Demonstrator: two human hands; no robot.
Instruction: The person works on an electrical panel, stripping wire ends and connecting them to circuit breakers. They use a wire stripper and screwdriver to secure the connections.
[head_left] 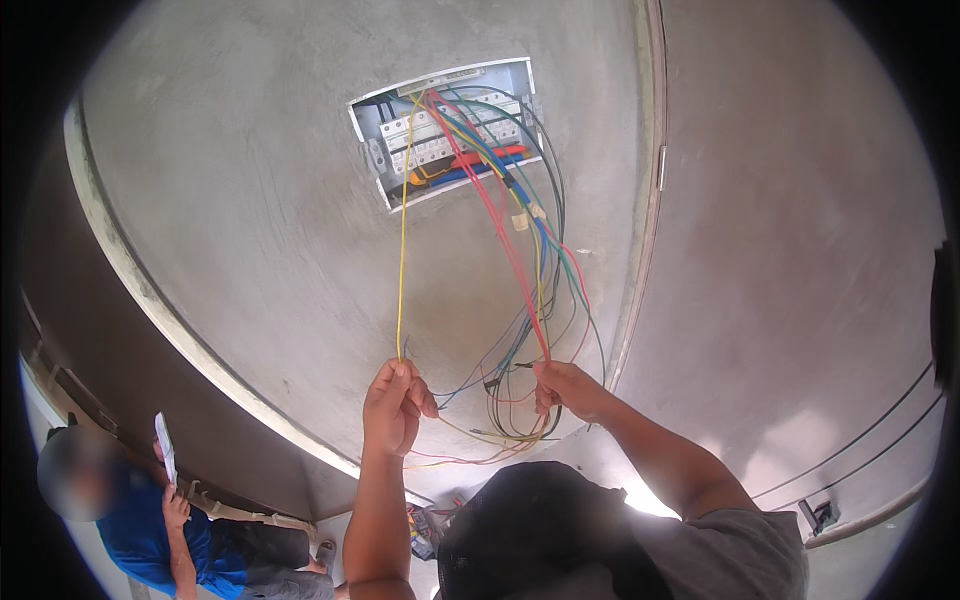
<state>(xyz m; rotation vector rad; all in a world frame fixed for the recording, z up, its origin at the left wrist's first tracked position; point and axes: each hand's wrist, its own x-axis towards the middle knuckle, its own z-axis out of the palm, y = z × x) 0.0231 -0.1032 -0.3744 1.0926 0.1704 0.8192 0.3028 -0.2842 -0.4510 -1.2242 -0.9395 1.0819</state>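
My left hand (393,402) is closed, pinching a single yellow wire (402,250) between thumb and fingers. That wire runs taut up to an open distribution box (533,75) set in the wall. To the right, my right hand (566,386) is closed around a bundle of red wires (516,257) that also come out of the box. Rows of white circuit breakers (416,130) sit inside it. Green, blue and black wires (545,225) hang in a loose tangle behind and between my hands, with beige tape tags (520,221) on some.
Red, blue and yellow-black items (425,176), too small to make out, lie along the box's lower edge. A person in a blue shirt (150,535) at the lower left holds a white flat object (165,447). Assorted items (425,533) lie on the floor below my arms.
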